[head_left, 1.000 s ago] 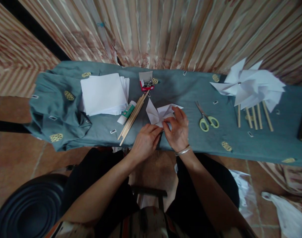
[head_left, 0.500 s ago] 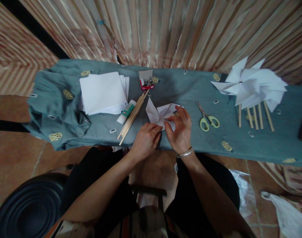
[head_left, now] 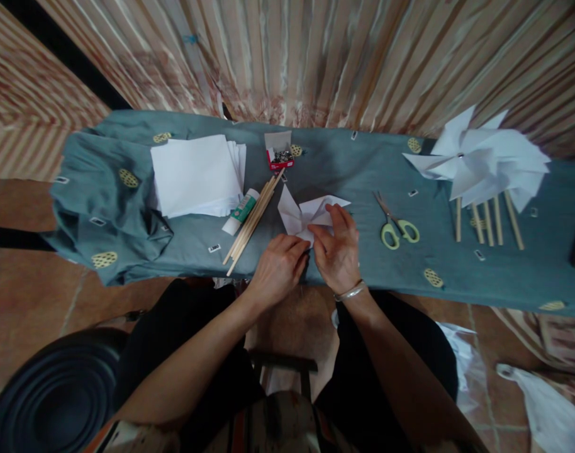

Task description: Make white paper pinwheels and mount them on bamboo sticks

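Observation:
A white paper pinwheel (head_left: 292,211), its corners folded toward the middle, lies near the table's front edge. My left hand (head_left: 279,261) is closed on its near left part, thumb and fingers together. From the right, my right hand (head_left: 337,248) reaches over the paper, fingers curved, with the thumb and fingers on a folded flap near the centre. Parts of the pinwheel are hidden under both hands. Just left of it lie several thin wooden sticks (head_left: 254,223) and a green and white glue stick (head_left: 241,212).
A stack of white paper (head_left: 193,176) is at the left. A small red box (head_left: 280,154) of metal pins stands open at the back. Scissors (head_left: 392,223) with green handles lie to the right, before several pinwheels on sticks (head_left: 485,157). A blue-green cloth (head_left: 316,148) covers the table.
My right hand has shifted slightly left and its fingers have drawn in over the paper flap. My left hand stays in place on the pinwheel.

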The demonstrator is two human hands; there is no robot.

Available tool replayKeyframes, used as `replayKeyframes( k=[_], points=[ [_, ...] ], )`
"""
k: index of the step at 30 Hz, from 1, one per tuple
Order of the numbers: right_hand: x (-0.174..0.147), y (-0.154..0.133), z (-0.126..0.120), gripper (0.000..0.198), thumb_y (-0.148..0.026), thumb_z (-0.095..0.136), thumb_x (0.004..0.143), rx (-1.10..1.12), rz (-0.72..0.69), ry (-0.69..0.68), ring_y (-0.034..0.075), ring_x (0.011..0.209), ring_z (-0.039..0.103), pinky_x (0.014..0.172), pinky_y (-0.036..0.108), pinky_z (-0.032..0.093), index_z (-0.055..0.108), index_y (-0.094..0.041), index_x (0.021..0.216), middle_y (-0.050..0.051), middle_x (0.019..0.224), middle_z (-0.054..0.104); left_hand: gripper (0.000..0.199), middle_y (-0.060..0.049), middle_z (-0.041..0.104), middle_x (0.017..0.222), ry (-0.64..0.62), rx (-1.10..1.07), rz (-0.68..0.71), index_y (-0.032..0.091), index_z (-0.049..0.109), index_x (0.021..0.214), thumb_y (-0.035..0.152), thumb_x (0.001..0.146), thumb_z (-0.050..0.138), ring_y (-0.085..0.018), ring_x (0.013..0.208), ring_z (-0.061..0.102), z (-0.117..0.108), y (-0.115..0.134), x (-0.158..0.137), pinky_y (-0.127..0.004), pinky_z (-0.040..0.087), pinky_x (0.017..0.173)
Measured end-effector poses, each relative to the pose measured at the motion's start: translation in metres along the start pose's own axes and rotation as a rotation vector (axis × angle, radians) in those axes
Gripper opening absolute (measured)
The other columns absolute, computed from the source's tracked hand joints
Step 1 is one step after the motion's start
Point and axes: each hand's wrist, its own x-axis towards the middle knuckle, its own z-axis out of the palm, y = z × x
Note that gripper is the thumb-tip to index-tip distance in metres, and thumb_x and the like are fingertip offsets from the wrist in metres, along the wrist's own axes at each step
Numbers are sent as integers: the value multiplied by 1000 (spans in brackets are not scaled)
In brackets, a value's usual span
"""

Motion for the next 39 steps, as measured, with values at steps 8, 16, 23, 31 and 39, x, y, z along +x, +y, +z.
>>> replayKeyframes(
  k=[8, 16, 23, 31, 39],
  points=[
    [0, -1, 1, 31, -21, 42, 93, 9, 4, 2, 31, 138, 35, 110, 48, 36, 72, -19, 103, 11, 145, 47, 25, -10, 66, 106, -15, 48, -2, 14, 63, 113, 15, 91, 51, -24, 98, 58, 2, 2, -1, -40, 51, 89],
    [1, -2, 2, 30, -20, 43, 93, -27, -5, 9, 28, 139, 34, 109, 46, 38, 71, -20, 104, 10, 144, 48, 26, -11, 66, 106, -4, 64, 5, 12, 62, 114, 14, 91, 51, -25, 98, 58, 3, 2, -1, -40, 52, 90],
    [3, -4, 2, 31, -17, 43, 92, -30, 5, -7, 28, 139, 35, 110, 47, 37, 71, -20, 106, 9, 145, 47, 24, -10, 66, 105, -12, 73, -2, 13, 63, 111, 14, 90, 51, -25, 97, 58, 2, 2, 0, -40, 52, 89],
    [1, -6, 4, 32, -14, 45, 90, -76, -4, -87, 31, 143, 31, 109, 50, 36, 68, -18, 111, 14, 150, 42, 24, -10, 66, 105, -5, 66, -4, 14, 63, 112, 15, 90, 51, -24, 97, 58, 4, 1, -1, -40, 51, 90],
    [4, -9, -5, 34, -14, 45, 89, -123, -23, -172, 33, 145, 25, 105, 52, 37, 66, -18, 116, 14, 150, 41, 26, -11, 66, 105, -3, 42, -14, 14, 63, 113, 14, 90, 51, -24, 99, 59, 2, 2, 0, -41, 52, 90]
  ],
)
